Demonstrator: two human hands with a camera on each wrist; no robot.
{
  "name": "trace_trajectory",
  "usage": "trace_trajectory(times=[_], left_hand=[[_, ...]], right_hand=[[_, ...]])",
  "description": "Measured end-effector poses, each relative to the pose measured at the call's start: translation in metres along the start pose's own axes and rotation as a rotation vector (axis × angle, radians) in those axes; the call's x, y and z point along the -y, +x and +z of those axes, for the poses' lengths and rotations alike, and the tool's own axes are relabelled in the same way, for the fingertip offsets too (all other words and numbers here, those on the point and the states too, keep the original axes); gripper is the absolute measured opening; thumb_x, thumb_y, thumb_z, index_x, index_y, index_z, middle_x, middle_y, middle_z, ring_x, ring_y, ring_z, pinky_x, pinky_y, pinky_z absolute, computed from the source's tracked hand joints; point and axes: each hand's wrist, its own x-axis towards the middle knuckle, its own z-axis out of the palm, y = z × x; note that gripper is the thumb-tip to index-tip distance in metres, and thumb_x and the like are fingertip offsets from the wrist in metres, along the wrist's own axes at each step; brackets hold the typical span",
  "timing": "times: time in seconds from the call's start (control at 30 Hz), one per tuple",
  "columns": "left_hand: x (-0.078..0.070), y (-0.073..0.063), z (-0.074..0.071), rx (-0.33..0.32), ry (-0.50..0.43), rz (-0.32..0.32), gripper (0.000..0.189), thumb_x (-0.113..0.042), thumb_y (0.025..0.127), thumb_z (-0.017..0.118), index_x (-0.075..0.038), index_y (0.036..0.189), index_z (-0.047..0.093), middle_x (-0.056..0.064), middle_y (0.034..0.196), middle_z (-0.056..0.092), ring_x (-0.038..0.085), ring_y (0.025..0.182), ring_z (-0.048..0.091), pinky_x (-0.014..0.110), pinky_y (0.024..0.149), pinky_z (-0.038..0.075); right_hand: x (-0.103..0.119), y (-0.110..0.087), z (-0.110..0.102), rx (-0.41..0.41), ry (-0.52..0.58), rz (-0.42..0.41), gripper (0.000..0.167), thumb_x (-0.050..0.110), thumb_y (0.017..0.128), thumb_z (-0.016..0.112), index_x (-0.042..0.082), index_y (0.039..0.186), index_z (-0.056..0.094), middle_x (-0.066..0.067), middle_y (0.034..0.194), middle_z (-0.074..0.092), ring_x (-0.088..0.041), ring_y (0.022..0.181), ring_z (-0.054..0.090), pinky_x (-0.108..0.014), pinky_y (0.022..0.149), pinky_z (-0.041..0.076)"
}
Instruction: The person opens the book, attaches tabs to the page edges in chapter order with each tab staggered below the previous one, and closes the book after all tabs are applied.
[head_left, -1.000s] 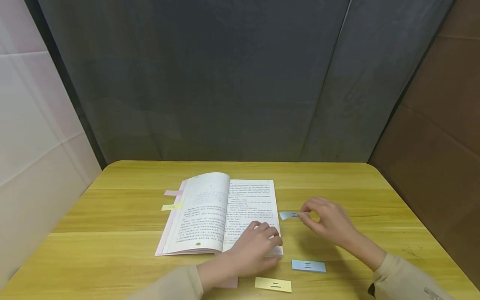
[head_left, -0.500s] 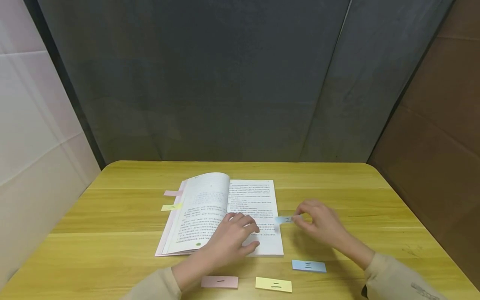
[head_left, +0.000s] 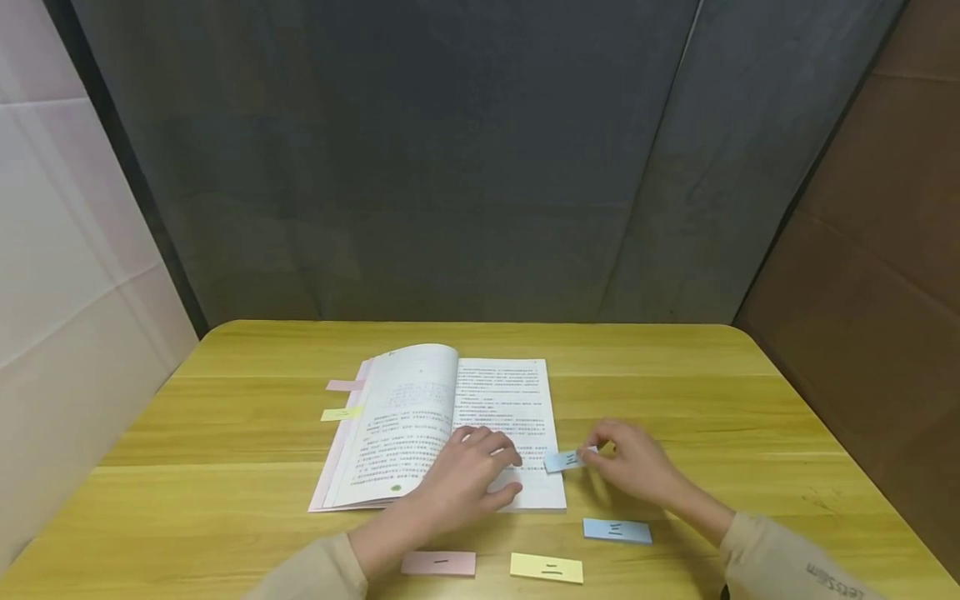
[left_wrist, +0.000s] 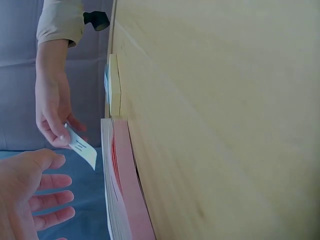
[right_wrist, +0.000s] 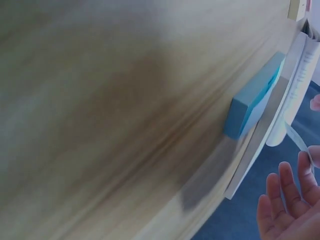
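Observation:
An open book (head_left: 502, 392) lies on the wooden table, its left pages bowed upward. My left hand (head_left: 468, 475) hovers with spread, relaxed fingers over the lower part of the right page, holding nothing; the left wrist view shows its fingers apart from the book. Between thumb and index finger, my right hand (head_left: 633, 462) pinches a blue sticky note (head_left: 562, 462) marked with three strokes. The note's free end overlaps the right page's outer edge in the head view. In the left wrist view, the same note (left_wrist: 82, 147) hangs tilted beside the book's page block.
Three sticky-note pads lie along the front: pink (head_left: 438, 563), yellow (head_left: 547, 568) and blue (head_left: 617, 531), each with handwritten strokes. A pink tab (head_left: 345, 385) and a yellow tab (head_left: 341, 413) stick out from the book's left edge. A dark curtain (head_left: 450, 167) hangs behind the table.
My right hand has brought the blue note left and toward me, up to the page's edge. My left hand has shifted left from the page's lower right corner, uncovering the pink pad.

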Motion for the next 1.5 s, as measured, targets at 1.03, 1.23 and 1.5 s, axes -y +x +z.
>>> trace_trajectory(times=[1.03, 1.23, 1.5], left_hand=[[-0.02, 0.018, 0.021, 0.343, 0.006, 0.052, 0.063, -0.053, 0.084, 0.046, -0.013, 0.132, 0.04, -0.002, 0.135, 0.037, 0.019, 0.12, 0.034, 0.048, 0.094, 0.027], [-0.021, 0.018, 0.023, 0.405, 0.036, 0.043, 0.065, -0.055, 0.084, 0.041, -0.014, 0.134, 0.039, -0.002, 0.137, 0.034, 0.02, 0.123, 0.03, 0.049, 0.096, 0.024], [-0.021, 0.017, 0.023, 0.413, 0.068, 0.053, 0.063, -0.054, 0.084, 0.042, -0.013, 0.133, 0.04, -0.001, 0.137, 0.034, 0.02, 0.123, 0.03, 0.047, 0.096, 0.025]], right_hand=[[0.002, -0.001, 0.008, 0.011, 0.024, 0.216, 0.009, 0.022, 0.079, 0.063, 0.022, 0.07, 0.06, 0.009, 0.076, 0.055, -0.01, 0.075, 0.051, -0.032, 0.064, 0.04], [0.0, -0.001, 0.008, 0.025, 0.001, 0.217, 0.01, 0.023, 0.079, 0.063, 0.022, 0.07, 0.06, 0.01, 0.076, 0.055, -0.009, 0.074, 0.05, -0.031, 0.063, 0.04], [-0.004, -0.001, 0.006, 0.037, -0.035, 0.216, 0.011, 0.026, 0.079, 0.063, 0.022, 0.069, 0.058, 0.011, 0.075, 0.054, -0.008, 0.068, 0.047, -0.03, 0.06, 0.039]])
